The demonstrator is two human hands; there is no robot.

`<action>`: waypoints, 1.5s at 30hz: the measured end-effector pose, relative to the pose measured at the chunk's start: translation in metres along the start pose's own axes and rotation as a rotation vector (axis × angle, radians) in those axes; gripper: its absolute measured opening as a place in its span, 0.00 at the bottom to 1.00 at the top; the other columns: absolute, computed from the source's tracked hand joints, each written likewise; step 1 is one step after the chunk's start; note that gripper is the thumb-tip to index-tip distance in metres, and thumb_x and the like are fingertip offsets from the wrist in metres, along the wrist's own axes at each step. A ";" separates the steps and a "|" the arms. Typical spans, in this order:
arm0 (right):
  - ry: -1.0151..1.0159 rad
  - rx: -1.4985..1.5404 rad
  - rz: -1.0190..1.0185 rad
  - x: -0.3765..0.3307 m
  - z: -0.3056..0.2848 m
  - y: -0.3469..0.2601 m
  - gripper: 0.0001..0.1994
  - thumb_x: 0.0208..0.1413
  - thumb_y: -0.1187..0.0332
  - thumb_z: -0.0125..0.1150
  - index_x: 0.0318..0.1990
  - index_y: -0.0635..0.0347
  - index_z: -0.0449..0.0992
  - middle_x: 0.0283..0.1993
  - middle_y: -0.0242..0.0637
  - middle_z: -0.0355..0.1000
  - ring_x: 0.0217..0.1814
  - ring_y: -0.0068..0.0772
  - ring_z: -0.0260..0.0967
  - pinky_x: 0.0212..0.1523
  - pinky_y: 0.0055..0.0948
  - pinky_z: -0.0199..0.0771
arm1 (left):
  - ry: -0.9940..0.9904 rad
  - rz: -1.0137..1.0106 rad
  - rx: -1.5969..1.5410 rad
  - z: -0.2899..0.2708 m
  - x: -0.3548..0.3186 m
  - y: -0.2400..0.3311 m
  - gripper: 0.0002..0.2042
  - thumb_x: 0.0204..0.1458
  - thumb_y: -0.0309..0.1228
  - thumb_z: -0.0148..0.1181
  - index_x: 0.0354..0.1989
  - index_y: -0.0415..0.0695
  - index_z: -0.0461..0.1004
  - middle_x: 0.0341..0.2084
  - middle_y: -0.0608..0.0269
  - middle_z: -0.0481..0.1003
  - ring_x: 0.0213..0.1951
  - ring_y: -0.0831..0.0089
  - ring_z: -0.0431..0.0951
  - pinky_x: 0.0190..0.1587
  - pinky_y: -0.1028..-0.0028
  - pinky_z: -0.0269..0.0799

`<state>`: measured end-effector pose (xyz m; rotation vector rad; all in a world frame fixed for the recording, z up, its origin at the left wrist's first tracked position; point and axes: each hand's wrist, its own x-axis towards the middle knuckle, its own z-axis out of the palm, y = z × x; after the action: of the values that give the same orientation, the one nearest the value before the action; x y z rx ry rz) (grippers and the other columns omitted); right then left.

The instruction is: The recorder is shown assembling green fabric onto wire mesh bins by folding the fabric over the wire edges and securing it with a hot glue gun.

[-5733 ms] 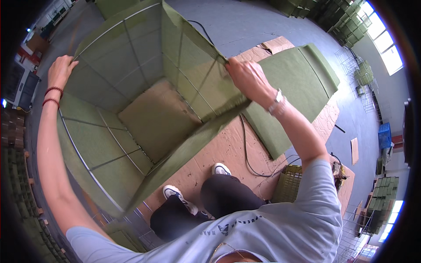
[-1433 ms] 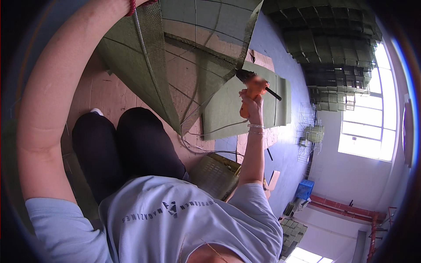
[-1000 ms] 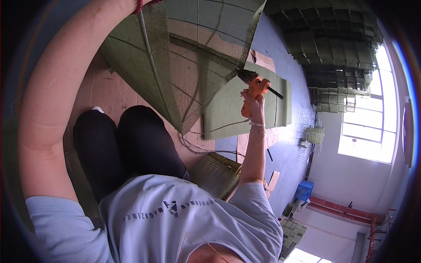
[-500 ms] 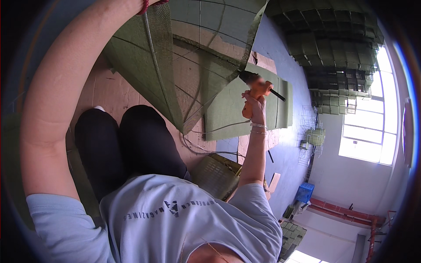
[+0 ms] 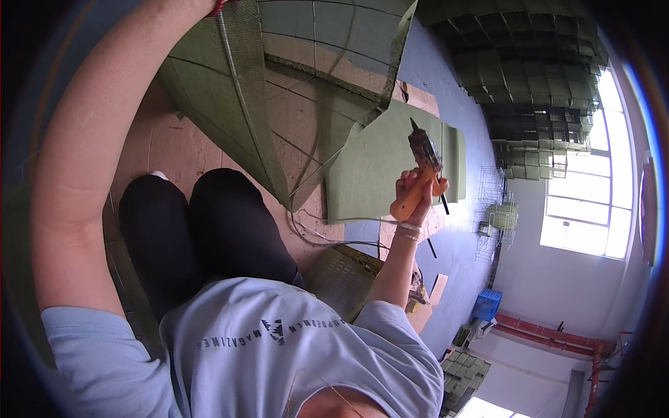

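In my right hand (image 5: 417, 189) is an orange hot glue gun (image 5: 425, 155), its dark, stained nozzle pointing up and a black glue stick showing at its back. My fingers wrap its handle, and a cord trails to the left. The gun is apart from the green mesh-covered wire frame (image 5: 233, 118), whose near corner hangs above the floor. My left forearm (image 5: 90, 153) reaches to the frame's upper left side; the hand is beyond the top edge, so its grip is hidden. A flat green sheet (image 5: 369, 167) lies behind the gun.
Cardboard (image 5: 167, 139) covers the floor under the frame. A yellowish plastic crate (image 5: 338, 275) stands by my right side. Stacked green mesh boxes (image 5: 516, 63) rise at the far right, with wire frames (image 5: 490, 198) near them. Further back is a blue crate (image 5: 486, 305).
My right hand has drawn the glue gun back from the frame's edge, and its nozzle has swung from pointing left to pointing up. The frame has shifted slightly left.
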<state>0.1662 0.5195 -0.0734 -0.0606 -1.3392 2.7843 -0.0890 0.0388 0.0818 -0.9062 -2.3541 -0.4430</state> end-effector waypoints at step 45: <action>0.308 -1.050 0.105 -0.013 0.063 0.050 0.10 0.53 0.74 0.67 0.40 0.69 0.76 0.34 0.35 0.77 0.35 0.23 0.74 0.41 0.26 0.74 | -0.064 -0.060 0.011 -0.007 0.009 0.023 0.11 0.59 0.27 0.52 0.30 0.31 0.74 0.27 0.43 0.77 0.35 0.51 0.78 0.40 0.59 0.74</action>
<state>0.1742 0.4384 -0.0727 -0.5635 -2.5090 1.6956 -0.0758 0.0559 0.0954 -0.8579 -2.4447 -0.4308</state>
